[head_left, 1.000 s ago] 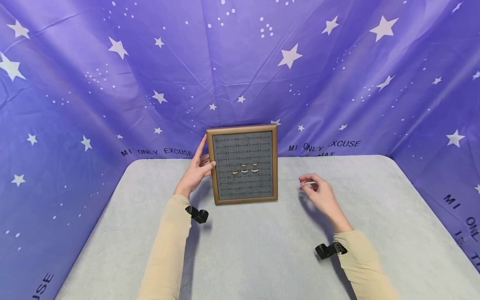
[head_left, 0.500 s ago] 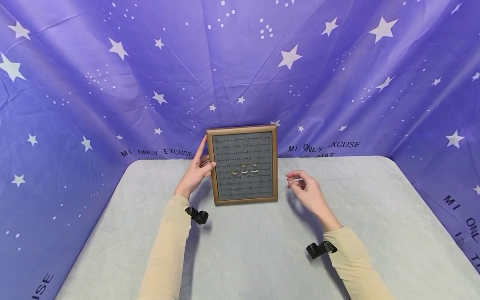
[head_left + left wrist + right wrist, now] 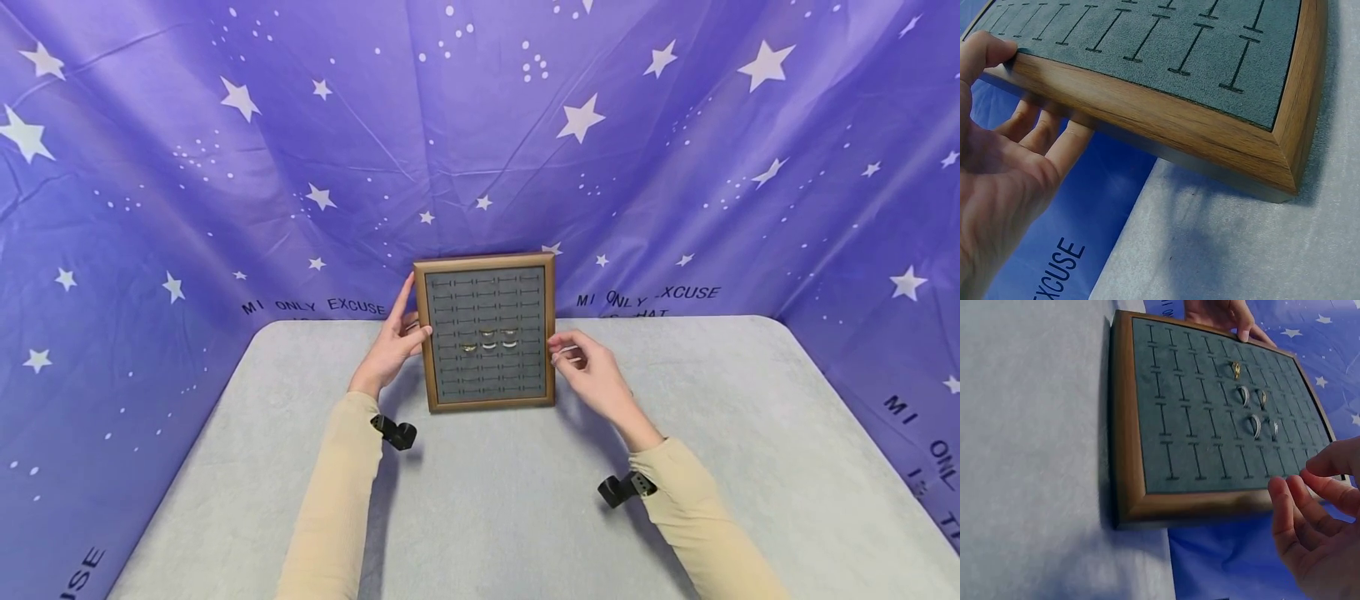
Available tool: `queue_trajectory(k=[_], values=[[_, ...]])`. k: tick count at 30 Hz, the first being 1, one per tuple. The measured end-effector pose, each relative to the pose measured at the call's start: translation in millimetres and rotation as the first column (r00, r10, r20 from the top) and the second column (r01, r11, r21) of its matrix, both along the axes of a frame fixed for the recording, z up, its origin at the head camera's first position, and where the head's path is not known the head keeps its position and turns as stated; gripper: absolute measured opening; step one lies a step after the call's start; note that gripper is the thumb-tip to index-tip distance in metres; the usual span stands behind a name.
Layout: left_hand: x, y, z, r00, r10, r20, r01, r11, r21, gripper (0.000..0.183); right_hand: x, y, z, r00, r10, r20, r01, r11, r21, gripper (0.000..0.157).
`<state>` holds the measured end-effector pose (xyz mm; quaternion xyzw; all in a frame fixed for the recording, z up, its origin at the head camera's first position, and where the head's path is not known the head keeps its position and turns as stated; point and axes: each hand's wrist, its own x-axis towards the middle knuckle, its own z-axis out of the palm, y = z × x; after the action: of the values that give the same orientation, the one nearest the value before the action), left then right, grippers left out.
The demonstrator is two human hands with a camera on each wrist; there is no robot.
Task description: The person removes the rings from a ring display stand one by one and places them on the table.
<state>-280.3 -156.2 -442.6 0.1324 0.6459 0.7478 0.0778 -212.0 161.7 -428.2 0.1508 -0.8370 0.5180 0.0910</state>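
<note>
A wood-framed ring display board [image 3: 450, 367] with dark grey slotted padding stands tilted back on the table. Several gold and silver rings sit in its slots, including a gold ring [image 3: 1236, 370] and a silver ring [image 3: 1255, 426]. My left hand [image 3: 386, 350] grips the frame's left side; in the left wrist view the thumb [image 3: 997, 50] lies on the front and the other fingers reach underneath. At the opposite side is my right hand [image 3: 592, 375], fingers loosely bent, tips at the frame's edge. Nothing shows between its fingertips in the right wrist view; whether they touch the wood I cannot tell.
A pale grey cloth-covered table [image 3: 480, 500] lies under the board. Behind it and at both sides hangs a purple curtain [image 3: 360, 125] with white stars and lettering. Black wrist cameras are strapped on both sleeves, such as the right wrist camera [image 3: 626, 489].
My right hand has moved left across the table to the board's right edge. The left hand keeps its hold, and the board and rings stay in place.
</note>
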Motion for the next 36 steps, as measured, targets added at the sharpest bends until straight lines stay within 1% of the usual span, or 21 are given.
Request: queue_trajectory(k=[7,14,22,25,32,36], values=[[0.3,0.1,-1.8,1.000,0.003,-0.030,-0.003,1.000,0.008,0.089,-4.3,-10.8,6.6,0.998,0.010,-0.062,-0.008,1.000,0.026,0.022],[-1.8,1.0,-4.4,0.999,0.005,-0.053,-0.004,1.000,0.011,0.090,-8.0,-19.2,11.4,0.992,0.031,-0.124,-0.028,0.999,0.024,0.022],[-0.8,0.6,-4.8,0.999,0.017,-0.040,-0.016,0.999,0.029,0.090,-10.9,-27.1,13.2,0.988,0.042,-0.151,-0.039,0.999,0.020,0.021],[-0.7,0.5,-4.4,0.999,0.014,-0.046,-0.013,0.999,0.032,0.090,-12.9,-30.4,13.9,0.985,0.042,-0.167,-0.040,0.999,0.020,0.021],[-0.6,0.9,-4.6,0.999,0.020,-0.044,-0.019,1.000,0.019,0.090,-18.5,-40.7,14.9,0.977,0.056,-0.207,-0.047,0.998,0.047,0.021],[-1.3,0.9,-6.1,0.999,0.015,-0.039,-0.014,1.000,0.027,0.090,-20.7,-45.9,14.0,0.973,0.071,-0.219,-0.060,0.997,0.056,0.021]])
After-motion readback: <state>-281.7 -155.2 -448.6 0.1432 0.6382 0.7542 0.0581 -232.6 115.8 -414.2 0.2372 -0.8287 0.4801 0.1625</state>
